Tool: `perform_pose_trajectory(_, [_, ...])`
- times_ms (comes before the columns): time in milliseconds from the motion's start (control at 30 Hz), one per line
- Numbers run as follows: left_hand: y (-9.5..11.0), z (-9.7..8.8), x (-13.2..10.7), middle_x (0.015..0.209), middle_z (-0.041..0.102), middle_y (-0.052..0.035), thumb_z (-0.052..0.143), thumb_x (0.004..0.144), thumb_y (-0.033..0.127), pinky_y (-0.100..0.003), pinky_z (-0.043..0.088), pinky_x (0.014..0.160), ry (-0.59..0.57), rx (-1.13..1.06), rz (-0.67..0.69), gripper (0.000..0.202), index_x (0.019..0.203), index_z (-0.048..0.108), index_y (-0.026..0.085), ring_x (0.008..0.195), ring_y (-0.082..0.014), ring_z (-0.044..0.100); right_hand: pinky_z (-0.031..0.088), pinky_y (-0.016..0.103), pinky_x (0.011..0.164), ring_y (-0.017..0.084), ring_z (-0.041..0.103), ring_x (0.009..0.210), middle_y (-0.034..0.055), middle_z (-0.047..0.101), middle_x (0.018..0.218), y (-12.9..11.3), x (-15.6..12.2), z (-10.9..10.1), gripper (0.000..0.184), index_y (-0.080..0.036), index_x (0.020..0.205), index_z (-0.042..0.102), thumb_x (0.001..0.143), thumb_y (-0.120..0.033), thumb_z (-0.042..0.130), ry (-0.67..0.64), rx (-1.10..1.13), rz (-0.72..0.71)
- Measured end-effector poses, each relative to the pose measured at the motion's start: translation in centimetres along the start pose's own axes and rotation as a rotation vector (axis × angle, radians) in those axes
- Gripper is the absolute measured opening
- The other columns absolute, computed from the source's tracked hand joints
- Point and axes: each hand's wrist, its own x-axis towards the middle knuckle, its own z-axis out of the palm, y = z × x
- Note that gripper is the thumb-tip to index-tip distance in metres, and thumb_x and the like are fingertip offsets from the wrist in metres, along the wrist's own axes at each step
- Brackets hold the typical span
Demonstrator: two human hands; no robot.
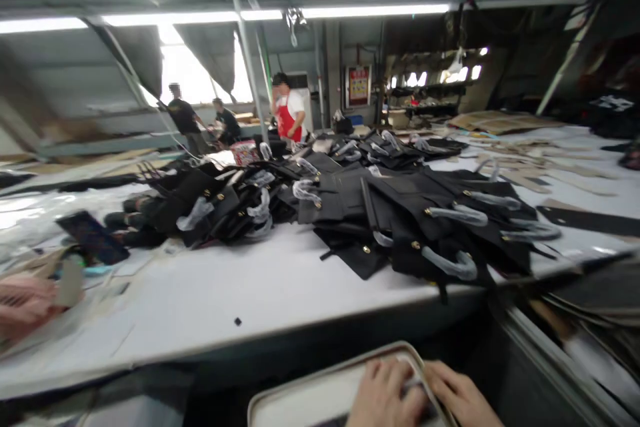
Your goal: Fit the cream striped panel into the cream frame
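At the bottom edge both my hands rest on a pale, rounded-corner tray (310, 390) held low in front of the table. My left hand (383, 393) lies on the tray's right part with fingers curled together. My right hand (463, 393) sits beside it at the tray's right rim, fingers bent over something dark that I cannot make out. Motion blur softens both hands.
A long white table (210, 300) carries heaps of black bags with plastic-wrapped handles (425, 227). A dark phone-like slab (93, 237) and pink cloth (23, 300) lie at left. Three people stand far back, one in a red apron (287, 113). Stacked sheets sit at lower right (595, 320).
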Motion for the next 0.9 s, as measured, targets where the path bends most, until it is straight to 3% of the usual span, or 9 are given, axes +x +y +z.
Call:
perform_pose_trajectory(33, [0.6,-0.3,-0.6,0.138,0.048,-0.0075,0.062,0.078,0.047,-0.048,0.041,0.107,0.045,-0.065,0.024,0.056,0.128,0.046,0.027,0.126,-0.0276,0.045,0.043,0.041,0.095,0.029,0.060,0.102,0.0119,0.067,0.106,-0.7,-1.4,0.4,0.042,-0.027,0.099,0.072,0.083,-0.062,0.054,0.010,0.087,0.036])
perform_pose_trajectory(67, [1.0,-0.8,-1.3,0.136,0.048,-0.0057,0.067,0.072,0.043,-0.046,0.037,0.111,0.099,-0.107,-0.026,0.060,0.126,0.046,0.028,0.127,-0.0261,0.043,0.043,0.040,0.095,0.028,0.059,0.105,0.0107,0.065,0.111,-1.2,-2.6,0.8,0.041,-0.025,0.106,0.070,0.086,-0.057,0.055,0.054,0.187,0.067])
perform_pose_trajectory(167, [1.6,-2.4,-2.2,0.131,0.049,-0.0055,0.064,0.073,0.031,-0.044,0.034,0.110,0.070,-0.108,-0.043,0.046,0.117,0.051,0.027,0.125,-0.0247,0.043,0.044,0.036,0.094,0.026,0.057,0.109,0.0084,0.063,0.117,-1.9,-4.9,1.9,0.042,-0.021,0.118,0.065,0.086,-0.049,0.061,0.173,0.292,0.117])
perform_pose_trajectory(367, [1.7,-2.8,-2.2,0.139,0.044,-0.0076,0.058,0.077,0.029,-0.046,0.033,0.110,0.006,-0.064,-0.005,0.042,0.118,0.053,0.026,0.131,-0.0265,0.037,0.045,0.030,0.086,0.020,0.058,0.094,0.0053,0.063,0.102,-1.9,-6.1,2.7,0.034,-0.022,0.113,0.068,0.088,-0.043,0.060,0.344,-0.092,0.062])
perform_pose_trajectory(533, [1.3,-2.2,-2.5,0.143,0.044,-0.0069,0.057,0.077,0.029,-0.044,0.029,0.113,0.019,-0.077,-0.012,0.053,0.128,0.047,0.024,0.134,-0.0240,0.035,0.045,0.027,0.067,0.017,0.057,0.078,0.0046,0.060,0.086,-2.6,-6.2,2.6,0.032,-0.021,0.110,0.070,0.093,-0.043,0.053,0.368,-0.233,0.005])
perform_pose_trajectory(700, [0.7,-1.8,-2.5,0.147,0.041,-0.0074,0.056,0.077,0.032,-0.040,0.025,0.117,0.027,-0.090,-0.029,0.062,0.135,0.041,0.017,0.137,-0.0210,0.031,0.042,0.026,0.063,0.015,0.053,0.070,0.0019,0.054,0.078,-2.9,-5.9,2.5,0.031,-0.023,0.108,0.070,0.093,-0.044,0.054,0.352,-0.290,0.008])
perform_pose_trajectory(900, [1.0,-2.0,-2.4,0.148,0.039,-0.0056,0.058,0.078,0.033,-0.042,0.028,0.114,0.002,-0.064,-0.014,0.058,0.134,0.043,0.028,0.136,-0.0232,0.033,0.039,0.026,0.060,0.015,0.052,0.069,0.0014,0.052,0.075,-3.1,-5.5,2.5,0.028,-0.022,0.095,0.071,0.093,-0.044,0.055,0.337,-0.248,0.021])
